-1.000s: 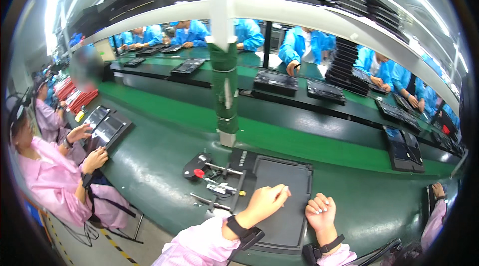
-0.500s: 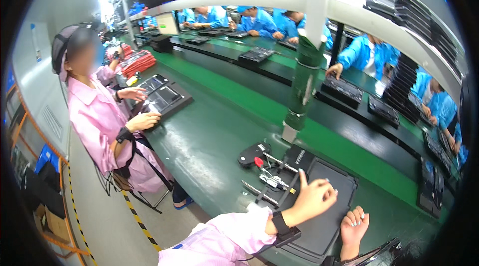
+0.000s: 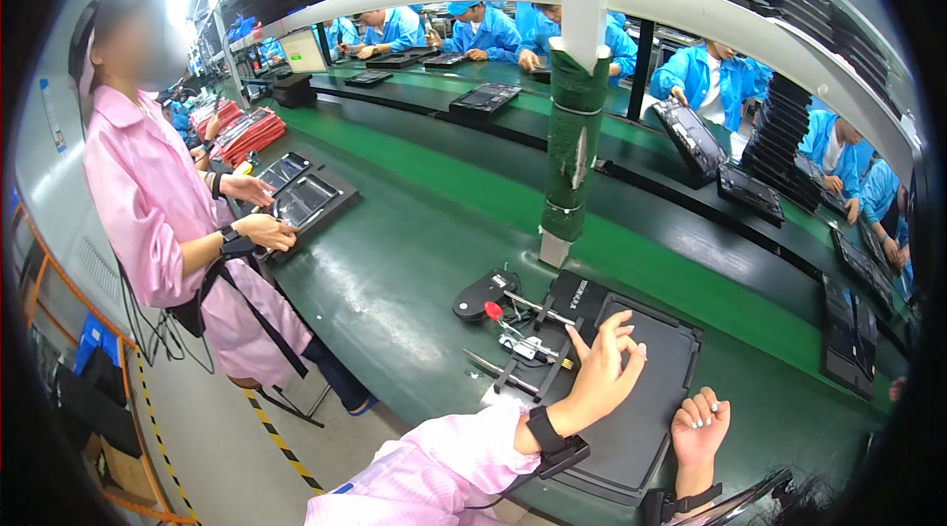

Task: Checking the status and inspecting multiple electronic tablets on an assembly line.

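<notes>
My left hand (image 3: 606, 368) hovers over a dark grey flat tray (image 3: 631, 447) with a raised rim. Its fingers are apart and partly bent, and nothing shows in them. A black band circles that wrist. Close by my thumb is a small metal toggle clamp fixture (image 3: 533, 349) with a red-tipped handle and steel rods. My right hand (image 3: 699, 427) is at the tray's right edge, its fingers curled in with no object visible in them. A black box (image 3: 577, 298) adjoins the tray's far end.
A black rounded device (image 3: 484, 295) lies left of the box. Beyond stands a green-wrapped post (image 3: 574, 146). At left, a person in pink (image 3: 163, 200) handles a black tray (image 3: 330, 202). Workers in blue sit across a dark belt (image 3: 671, 205). Red packs (image 3: 247, 134) are stacked far left.
The view has shifted. My left hand's fingers have turned more upright over the tray. Across the belt, a worker in blue has tilted up a black panel.
</notes>
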`<state>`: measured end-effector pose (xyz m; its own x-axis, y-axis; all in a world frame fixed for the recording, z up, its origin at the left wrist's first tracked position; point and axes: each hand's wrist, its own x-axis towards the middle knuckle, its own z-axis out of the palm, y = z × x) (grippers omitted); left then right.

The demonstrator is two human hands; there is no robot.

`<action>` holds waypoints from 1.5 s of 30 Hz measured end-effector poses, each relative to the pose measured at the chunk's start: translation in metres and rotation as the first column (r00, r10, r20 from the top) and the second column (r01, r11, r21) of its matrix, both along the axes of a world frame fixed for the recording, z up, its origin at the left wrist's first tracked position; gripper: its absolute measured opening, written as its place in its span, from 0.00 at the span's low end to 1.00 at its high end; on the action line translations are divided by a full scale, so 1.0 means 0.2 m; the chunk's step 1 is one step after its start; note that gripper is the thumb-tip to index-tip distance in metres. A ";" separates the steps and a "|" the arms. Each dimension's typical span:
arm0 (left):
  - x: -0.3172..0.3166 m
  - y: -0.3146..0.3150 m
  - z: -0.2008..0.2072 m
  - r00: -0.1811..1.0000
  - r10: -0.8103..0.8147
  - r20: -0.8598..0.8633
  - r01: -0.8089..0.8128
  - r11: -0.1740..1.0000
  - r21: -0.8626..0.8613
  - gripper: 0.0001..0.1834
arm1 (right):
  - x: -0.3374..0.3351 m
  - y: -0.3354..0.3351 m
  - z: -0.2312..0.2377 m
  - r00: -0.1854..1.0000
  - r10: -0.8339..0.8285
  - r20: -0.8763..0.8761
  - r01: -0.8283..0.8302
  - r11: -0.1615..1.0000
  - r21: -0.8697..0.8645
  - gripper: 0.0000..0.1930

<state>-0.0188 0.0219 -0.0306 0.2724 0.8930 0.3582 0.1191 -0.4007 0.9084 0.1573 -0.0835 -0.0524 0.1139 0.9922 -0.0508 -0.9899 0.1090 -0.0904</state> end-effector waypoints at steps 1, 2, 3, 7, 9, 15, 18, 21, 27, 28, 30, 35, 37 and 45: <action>0.00 0.00 0.00 0.998 0.025 -0.055 -0.021 0.998 0.063 0.19 | 0.00 0.00 -0.01 1.000 -0.010 0.009 0.010 1.000 -0.001 0.07; 0.00 0.00 -0.01 0.998 0.002 -0.068 -0.001 1.000 0.009 0.19 | 0.00 0.00 -0.01 1.000 0.000 0.018 0.000 1.000 -0.003 0.08; 0.00 0.00 -0.01 0.984 -0.010 -0.178 0.017 0.999 0.041 0.20 | 0.01 0.00 -0.02 0.999 0.006 0.034 -0.006 1.000 0.007 0.08; -0.01 -0.01 0.01 0.990 0.035 -0.139 0.015 0.938 0.347 0.20 | 0.02 0.01 -0.03 0.994 0.020 0.104 -0.026 0.998 0.063 0.07; -0.01 -0.01 0.01 0.870 -0.352 -0.345 0.447 0.858 0.254 0.19 | 0.02 0.01 -0.04 0.995 -0.005 0.102 0.003 1.000 0.018 0.06; 0.00 -0.04 0.00 0.767 -0.501 -0.400 0.610 0.762 0.215 0.19 | 0.01 -0.01 -0.05 0.965 -0.033 0.261 0.036 0.999 -0.008 0.09; 0.00 -0.04 0.01 0.780 -0.434 -0.452 0.575 0.781 0.242 0.18 | 0.00 -0.01 -0.03 0.924 0.011 0.383 0.023 0.996 -0.083 0.08; 0.00 -0.03 0.02 0.776 -0.466 -0.425 0.594 0.767 0.243 0.20 | -0.02 -0.02 -0.01 0.702 0.092 0.706 0.021 0.988 -0.150 0.06; 0.01 -0.04 0.05 0.741 -0.475 -0.475 0.623 0.750 0.223 0.16 | -0.05 -0.04 0.00 0.631 0.090 0.771 0.028 0.990 -0.139 0.06; 0.01 -0.04 0.05 0.757 -0.461 -0.463 0.612 0.748 0.256 0.14 | -0.05 -0.04 0.00 0.623 0.086 0.777 0.005 0.993 -0.114 0.07; 0.02 -0.05 0.05 0.775 -0.443 -0.451 0.591 0.761 0.268 0.13 | -0.04 -0.04 -0.01 0.565 0.086 0.821 -0.027 0.996 -0.085 0.09; 0.02 -0.04 0.04 0.737 -0.437 -0.516 0.623 0.735 0.268 0.07 | -0.06 -0.03 -0.03 0.404 0.127 0.906 -0.062 0.992 -0.111 0.10; 0.03 -0.03 0.05 0.792 -0.402 -0.459 0.582 0.724 0.370 0.08 | -0.06 -0.04 -0.05 0.406 0.109 0.907 -0.061 0.994 -0.092 0.09; 0.05 -0.10 0.14 0.801 -0.404 -0.441 0.583 0.693 0.424 0.09 | -0.06 -0.02 -0.07 0.445 0.126 0.886 -0.090 0.991 -0.095 0.07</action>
